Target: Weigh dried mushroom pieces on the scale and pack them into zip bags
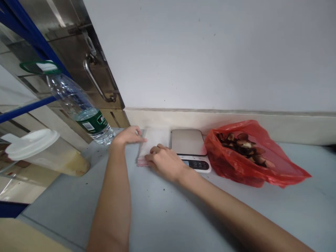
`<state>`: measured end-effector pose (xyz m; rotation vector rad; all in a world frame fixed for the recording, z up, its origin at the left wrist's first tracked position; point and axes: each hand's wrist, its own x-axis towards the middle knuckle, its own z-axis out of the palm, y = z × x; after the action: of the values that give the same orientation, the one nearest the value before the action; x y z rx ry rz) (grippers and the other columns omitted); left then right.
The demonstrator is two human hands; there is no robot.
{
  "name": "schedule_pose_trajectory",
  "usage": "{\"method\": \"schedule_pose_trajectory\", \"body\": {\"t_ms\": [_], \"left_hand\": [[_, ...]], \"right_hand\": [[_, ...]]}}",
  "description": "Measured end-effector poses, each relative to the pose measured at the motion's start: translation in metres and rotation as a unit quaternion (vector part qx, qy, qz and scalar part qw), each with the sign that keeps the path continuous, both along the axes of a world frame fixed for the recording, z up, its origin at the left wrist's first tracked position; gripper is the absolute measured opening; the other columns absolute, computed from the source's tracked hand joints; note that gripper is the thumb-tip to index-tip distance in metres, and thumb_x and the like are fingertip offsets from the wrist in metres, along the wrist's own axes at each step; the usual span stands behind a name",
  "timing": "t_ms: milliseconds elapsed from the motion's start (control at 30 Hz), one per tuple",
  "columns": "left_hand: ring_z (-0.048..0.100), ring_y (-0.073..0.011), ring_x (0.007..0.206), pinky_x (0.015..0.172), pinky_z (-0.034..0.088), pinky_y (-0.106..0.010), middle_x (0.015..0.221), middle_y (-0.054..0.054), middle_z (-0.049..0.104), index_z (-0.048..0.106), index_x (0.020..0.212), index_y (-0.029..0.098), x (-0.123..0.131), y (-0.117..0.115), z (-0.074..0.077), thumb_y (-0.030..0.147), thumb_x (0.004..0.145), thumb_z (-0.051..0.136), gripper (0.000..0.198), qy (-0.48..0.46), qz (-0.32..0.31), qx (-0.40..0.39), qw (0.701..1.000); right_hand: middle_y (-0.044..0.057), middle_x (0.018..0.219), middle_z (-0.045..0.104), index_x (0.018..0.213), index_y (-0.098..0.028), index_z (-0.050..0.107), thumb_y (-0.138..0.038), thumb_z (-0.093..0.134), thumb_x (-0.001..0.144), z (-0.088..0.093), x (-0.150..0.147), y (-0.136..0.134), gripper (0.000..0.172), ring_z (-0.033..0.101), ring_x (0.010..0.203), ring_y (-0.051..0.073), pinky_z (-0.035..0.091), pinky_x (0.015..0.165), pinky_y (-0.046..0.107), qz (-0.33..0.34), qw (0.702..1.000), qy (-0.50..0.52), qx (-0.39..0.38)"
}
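Observation:
A stack of thin clear plastic bags (157,136) with a pinkish-red edge lies flat on the counter. My left hand (129,134) is at the stack's left side, thumb stretched onto it and fingers apart. Over the stack's near right part is my right hand (166,161), its curled fingers pressed on the bags by the red edge; its fingertips are partly hidden. Just right of the stack stands a digital kitchen scale (189,142) with a bare metal plate. Its lit display is partly covered by my right hand.
An open red plastic bag (233,168) holding dark brown, dried-looking pieces (245,145) sits right of the scale. At left stand a large water bottle (91,122) and a lidded plastic jug (49,154). A white wall (210,52) rises behind the grey counter (157,224).

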<state>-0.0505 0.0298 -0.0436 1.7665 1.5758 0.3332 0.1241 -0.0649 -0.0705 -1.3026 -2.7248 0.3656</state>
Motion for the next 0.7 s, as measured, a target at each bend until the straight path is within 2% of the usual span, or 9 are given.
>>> {"method": "schedule_pose_trajectory", "body": {"t_ms": [100, 200, 267, 333, 433, 533, 567, 633, 700], "left_hand": [[0.065, -0.0201, 0.076, 0.07, 0.048, -0.026, 0.068, 0.005, 0.058, 0.062, 0.084, 0.026, 0.014, 0.003, -0.003, 0.041, 0.063, 0.078, 0.031, 0.016, -0.06, 0.042, 0.997], [0.066, -0.0212, 0.085, 0.079, 0.05, -0.027, 0.086, 0.001, 0.067, 0.069, 0.116, 0.025, 0.028, 0.002, -0.007, 0.047, 0.069, 0.072, 0.052, 0.062, -0.113, 0.03, 0.991], [0.067, -0.0233, 0.091, 0.085, 0.05, -0.029, 0.099, -0.002, 0.071, 0.061, 0.139, 0.025, 0.035, 0.002, -0.01, 0.054, 0.071, 0.072, 0.075, 0.107, -0.131, 0.017, 0.985], [0.068, -0.0264, 0.102, 0.092, 0.05, -0.032, 0.115, -0.005, 0.073, 0.05, 0.154, 0.026, 0.04, 0.003, -0.012, 0.059, 0.07, 0.072, 0.092, 0.151, -0.143, 0.005, 0.978], [0.063, -0.0326, 0.125, 0.104, 0.047, -0.034, 0.142, -0.009, 0.066, 0.044, 0.159, 0.027, 0.048, 0.004, -0.011, 0.063, 0.069, 0.072, 0.102, 0.206, -0.159, -0.009, 0.965], [0.056, -0.0351, 0.137, 0.108, 0.044, -0.035, 0.159, -0.011, 0.053, 0.038, 0.163, 0.026, 0.054, 0.001, -0.004, 0.065, 0.068, 0.071, 0.108, 0.241, -0.172, -0.014, 0.955], [0.055, -0.035, 0.138, 0.109, 0.044, -0.035, 0.161, -0.011, 0.051, 0.037, 0.163, 0.025, 0.056, 0.0, 0.0, 0.064, 0.068, 0.07, 0.109, 0.25, -0.175, -0.014, 0.952], [0.057, -0.0347, 0.136, 0.108, 0.045, -0.036, 0.157, -0.011, 0.056, 0.035, 0.164, 0.025, 0.06, -0.004, 0.012, 0.063, 0.071, 0.067, 0.105, 0.265, -0.177, -0.007, 0.948], [0.06, -0.0357, 0.13, 0.106, 0.045, -0.039, 0.149, -0.015, 0.062, 0.035, 0.164, 0.019, 0.066, -0.01, 0.026, 0.061, 0.079, 0.058, 0.097, 0.277, -0.166, 0.016, 0.946]], "right_hand": [[0.019, 0.119, 0.071, 0.123, -0.017, 0.077, -0.011, 0.048, 0.101, -0.001, 0.002, -0.002, 0.037, 0.065, 0.117, 0.03, 0.053, 0.093, 0.04, -0.002, 1.0, -0.004, 0.002], [0.021, 0.122, 0.071, 0.129, -0.013, 0.074, -0.009, 0.046, 0.101, -0.001, 0.004, -0.005, 0.039, 0.064, 0.122, 0.032, 0.051, 0.099, 0.043, 0.007, 1.0, -0.005, -0.003], [0.022, 0.125, 0.071, 0.129, -0.009, 0.073, -0.008, 0.047, 0.101, 0.0, 0.006, -0.008, 0.038, 0.064, 0.123, 0.033, 0.051, 0.1, 0.043, 0.018, 1.0, -0.001, -0.011], [0.021, 0.124, 0.074, 0.124, -0.008, 0.074, -0.009, 0.052, 0.1, 0.004, 0.012, -0.01, 0.033, 0.067, 0.12, 0.031, 0.052, 0.1, 0.041, 0.032, 0.999, 0.005, -0.023], [0.014, 0.121, 0.078, 0.116, -0.013, 0.078, -0.012, 0.062, 0.096, 0.016, 0.029, -0.015, 0.026, 0.07, 0.116, 0.026, 0.052, 0.1, 0.036, 0.06, 0.997, 0.029, -0.041], [0.007, 0.12, 0.079, 0.116, -0.022, 0.078, -0.013, 0.062, 0.095, 0.037, 0.063, -0.021, 0.028, 0.07, 0.114, 0.023, 0.053, 0.095, 0.033, 0.064, 0.991, 0.103, -0.06], [0.007, 0.121, 0.079, 0.117, -0.023, 0.078, -0.013, 0.061, 0.095, 0.046, 0.078, -0.024, 0.029, 0.071, 0.112, 0.023, 0.054, 0.093, 0.033, 0.049, 0.987, 0.137, -0.073], [0.005, 0.112, 0.081, 0.113, -0.024, 0.079, -0.018, 0.056, 0.097, 0.065, 0.112, -0.03, 0.028, 0.073, 0.104, 0.023, 0.055, 0.085, 0.032, -0.032, 0.98, 0.187, -0.058], [0.005, 0.106, 0.081, 0.111, -0.023, 0.078, -0.027, 0.052, 0.098, 0.083, 0.148, -0.036, 0.029, 0.073, 0.094, 0.022, 0.054, 0.079, 0.032, -0.135, 0.968, 0.21, -0.009]]}}
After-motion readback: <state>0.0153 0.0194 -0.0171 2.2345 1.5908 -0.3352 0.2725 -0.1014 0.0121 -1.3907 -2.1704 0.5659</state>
